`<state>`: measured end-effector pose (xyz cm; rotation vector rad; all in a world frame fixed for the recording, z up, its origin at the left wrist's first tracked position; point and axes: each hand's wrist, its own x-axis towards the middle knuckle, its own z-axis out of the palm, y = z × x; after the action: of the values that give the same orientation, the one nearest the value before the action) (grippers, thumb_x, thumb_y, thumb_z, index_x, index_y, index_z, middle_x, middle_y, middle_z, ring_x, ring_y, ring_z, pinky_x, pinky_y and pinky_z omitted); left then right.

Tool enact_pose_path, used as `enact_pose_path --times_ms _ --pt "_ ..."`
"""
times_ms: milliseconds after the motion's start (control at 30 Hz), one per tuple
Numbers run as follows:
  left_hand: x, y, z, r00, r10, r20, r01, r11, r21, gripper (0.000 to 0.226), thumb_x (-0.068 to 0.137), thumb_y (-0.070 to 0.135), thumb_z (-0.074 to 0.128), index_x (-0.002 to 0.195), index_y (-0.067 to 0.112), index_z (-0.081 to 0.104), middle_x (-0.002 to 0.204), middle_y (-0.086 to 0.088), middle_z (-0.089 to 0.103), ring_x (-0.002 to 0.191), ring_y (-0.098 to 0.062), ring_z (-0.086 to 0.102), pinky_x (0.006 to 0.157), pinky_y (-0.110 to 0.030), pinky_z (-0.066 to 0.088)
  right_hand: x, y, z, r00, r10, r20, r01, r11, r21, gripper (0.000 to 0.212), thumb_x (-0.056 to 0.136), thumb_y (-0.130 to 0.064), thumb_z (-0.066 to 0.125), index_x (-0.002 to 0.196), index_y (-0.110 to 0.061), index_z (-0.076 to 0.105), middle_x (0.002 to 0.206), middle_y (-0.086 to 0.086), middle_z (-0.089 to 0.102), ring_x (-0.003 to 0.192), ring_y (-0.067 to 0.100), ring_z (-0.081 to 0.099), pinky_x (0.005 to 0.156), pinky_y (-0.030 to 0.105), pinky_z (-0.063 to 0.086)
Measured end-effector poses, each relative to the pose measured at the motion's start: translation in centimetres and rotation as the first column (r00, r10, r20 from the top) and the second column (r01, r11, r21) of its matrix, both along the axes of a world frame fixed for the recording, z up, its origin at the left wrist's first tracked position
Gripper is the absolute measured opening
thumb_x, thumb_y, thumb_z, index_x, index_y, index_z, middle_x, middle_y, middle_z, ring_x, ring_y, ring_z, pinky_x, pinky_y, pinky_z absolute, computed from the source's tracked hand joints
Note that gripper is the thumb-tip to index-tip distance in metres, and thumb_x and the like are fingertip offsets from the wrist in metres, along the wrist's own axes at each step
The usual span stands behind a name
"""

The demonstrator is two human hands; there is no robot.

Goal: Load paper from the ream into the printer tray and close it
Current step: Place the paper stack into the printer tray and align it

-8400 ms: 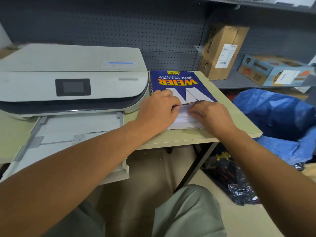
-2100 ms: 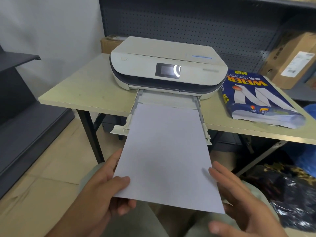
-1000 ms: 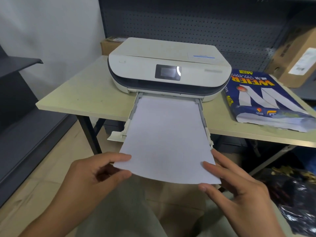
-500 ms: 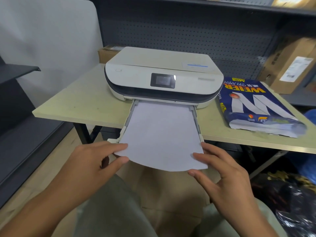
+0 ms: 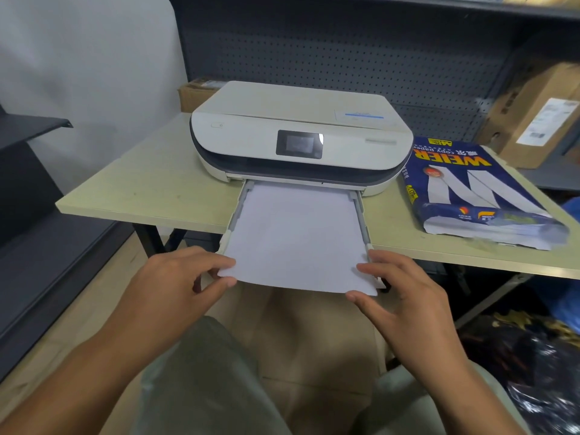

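Observation:
A white printer (image 5: pixel 298 133) stands on a pale wooden table (image 5: pixel 150 186). Its paper tray (image 5: pixel 361 211) is pulled out toward me over the table's front edge. A stack of white paper (image 5: pixel 298 237) lies in the tray, its near edge sticking out past the tray's front. My left hand (image 5: pixel 175 284) pinches the paper's near left corner between thumb and fingers. My right hand (image 5: pixel 405 296) holds the near right corner, fingers on the edge. The opened blue ream (image 5: pixel 470 196) lies on the table to the printer's right, its torn end facing me.
Cardboard boxes (image 5: pixel 533 111) sit on a shelf at the back right, against a dark pegboard wall. Dark shelving (image 5: pixel 28 196) stands to the left. Black plastic bags (image 5: pixel 533 365) lie on the floor at the lower right. My knees are below the tray.
The sheets, taken from the ream earlier, have slid further into the tray over the last second. Both hands have followed the near edge forward toward the printer.

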<state>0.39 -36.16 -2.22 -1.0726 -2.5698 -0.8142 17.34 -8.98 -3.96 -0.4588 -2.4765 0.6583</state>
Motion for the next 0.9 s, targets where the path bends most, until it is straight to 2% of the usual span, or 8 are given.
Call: enact_pose_path --times_ms 100,133,233,333,433,600,800,900 --pt "-0.2 0.2 -0.2 1.000 0.011 0.012 -0.011 1.000 -0.003 0.021 0.084 0.042 0.074 0.103 0.033 0.077 0.073 0.024 0.062 0.076 -0.010 0.061 0.060 -0.028 0.054 -0.4 0.5 0.0 1.000 -0.005 0.005 0.005 1.000 -0.024 0.040 0.074 -0.039 0.082 0.111 -0.026 0.075 0.126 -0.009 0.065 0.114 0.010 0.061 0.094 0.009 0.040" --pt "-0.4 0.3 -0.3 1.000 0.019 0.017 -0.019 1.000 -0.003 0.020 0.083 0.039 0.076 0.102 0.032 0.077 0.071 0.023 0.062 0.077 -0.010 0.060 0.059 -0.028 0.053 -0.5 0.6 0.0 1.000 -0.005 0.010 0.005 0.999 -0.033 0.040 0.074 -0.039 0.082 0.112 -0.027 0.075 0.127 -0.010 0.064 0.114 0.008 0.061 0.092 0.007 0.038" --pt "-0.7 0.5 -0.4 0.998 0.041 0.038 -0.041 0.999 0.013 0.022 0.081 0.037 0.076 0.103 0.032 0.076 0.071 0.019 0.060 0.079 -0.002 0.058 0.059 -0.020 0.045 -0.9 0.8 0.0 1.000 0.001 0.004 0.000 0.998 -0.055 0.043 0.074 -0.040 0.082 0.115 -0.028 0.073 0.128 -0.012 0.061 0.114 0.007 0.059 0.091 0.011 0.042" --pt "-0.7 0.9 -0.3 0.996 0.071 0.046 -0.072 0.997 0.021 0.033 0.080 0.041 0.075 0.113 0.037 0.072 0.087 0.019 0.057 0.079 0.005 0.055 0.060 -0.018 0.039 -1.3 1.1 0.0 1.000 -0.007 -0.007 0.006 0.999 -0.052 0.048 0.074 -0.040 0.083 0.119 -0.028 0.071 0.131 -0.011 0.059 0.113 0.007 0.058 0.090 0.013 0.044" --pt "-0.7 1.0 -0.2 0.993 0.117 0.035 -0.118 0.993 0.019 0.039 0.080 0.042 0.076 0.118 0.037 0.069 0.103 0.018 0.055 0.081 -0.004 0.054 0.063 -0.026 0.045 -1.4 1.2 -0.1 1.000 -0.013 -0.028 0.011 0.998 -0.063 0.051 0.073 -0.041 0.083 0.120 -0.030 0.069 0.131 -0.013 0.058 0.111 0.002 0.056 0.091 0.014 0.045" --pt "-1.1 1.5 -0.4 0.992 0.117 0.050 -0.118 0.993 0.014 0.042 0.078 0.036 0.079 0.119 0.033 0.070 0.119 0.015 0.057 0.112 -0.013 0.047 0.082 -0.029 0.039 -1.8 1.4 0.2 0.999 -0.021 -0.037 0.018 0.997 -0.071 0.053 0.073 -0.042 0.083 0.123 -0.031 0.067 0.129 -0.013 0.060 0.111 0.005 0.057 0.093 0.023 0.051" --pt "-1.6 1.8 -0.4 0.989 0.097 0.109 -0.099 0.995 0.009 0.041 0.082 0.038 0.076 0.122 0.034 0.068 0.126 0.016 0.058 0.119 -0.014 0.050 0.090 -0.032 0.044 -2.5 1.9 0.3 1.000 -0.021 -0.018 0.020 0.997 -0.078 0.055 0.072 -0.042 0.084 0.123 -0.031 0.067 0.130 -0.011 0.058 0.103 0.008 0.059 0.086 0.025 0.053" --pt "-1.7 2.0 -0.4 0.987 0.096 0.130 -0.099 0.995 0.020 0.040 0.082 0.037 0.076 0.121 0.034 0.068 0.129 0.015 0.056 0.117 -0.012 0.051 0.091 -0.033 0.046 -2.8 2.3 0.3 1.000 -0.016 0.004 0.016 0.997 -0.077 0.057 0.072 -0.043 0.084 0.125 -0.033 0.066 0.131 -0.011 0.056 0.101 0.008 0.059 0.081 0.019 0.050"
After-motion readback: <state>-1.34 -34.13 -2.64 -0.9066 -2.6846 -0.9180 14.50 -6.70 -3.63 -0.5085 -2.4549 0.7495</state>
